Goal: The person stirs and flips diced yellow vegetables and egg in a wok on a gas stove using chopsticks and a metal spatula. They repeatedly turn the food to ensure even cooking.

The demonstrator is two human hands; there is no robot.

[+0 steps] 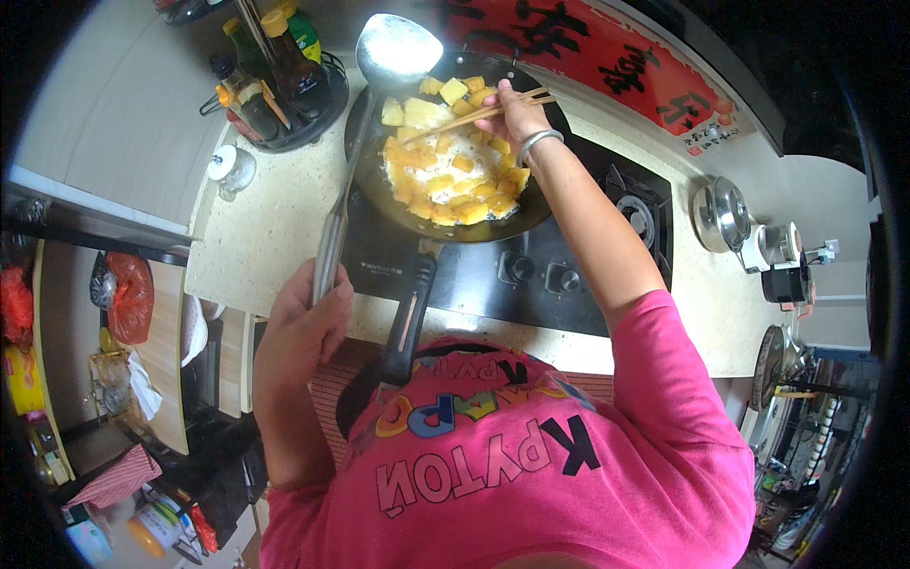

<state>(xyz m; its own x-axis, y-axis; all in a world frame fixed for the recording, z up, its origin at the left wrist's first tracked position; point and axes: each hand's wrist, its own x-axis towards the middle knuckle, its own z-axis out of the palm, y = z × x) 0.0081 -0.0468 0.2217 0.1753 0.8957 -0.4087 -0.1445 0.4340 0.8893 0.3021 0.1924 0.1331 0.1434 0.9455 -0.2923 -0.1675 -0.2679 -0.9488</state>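
Observation:
A dark wok (498, 231) sits on the black gas hob, its handle (409, 327) pointing back at me. Yellow, browned chunks of food (473, 212) lie in bubbling oil across its middle, and several more rest up the far slope. My right hand (515, 114) reaches over the wok's right side, closed around a pair of wooden chopsticks (462, 122) whose tips are among the chunks. Left of the wok, my left hand (313, 313) grips the metal handle of a wok ladle (399, 53). The ladle's bright bowl is raised at the wok's far left edge.
On the left of the counter stand a black rotating rack of sauce bottles (291, 128) and a small lidded glass jar (233, 169). A second burner (636, 217) lies right of the wok. Beyond it are a lidded steel pot (721, 213) and a black pot (785, 281).

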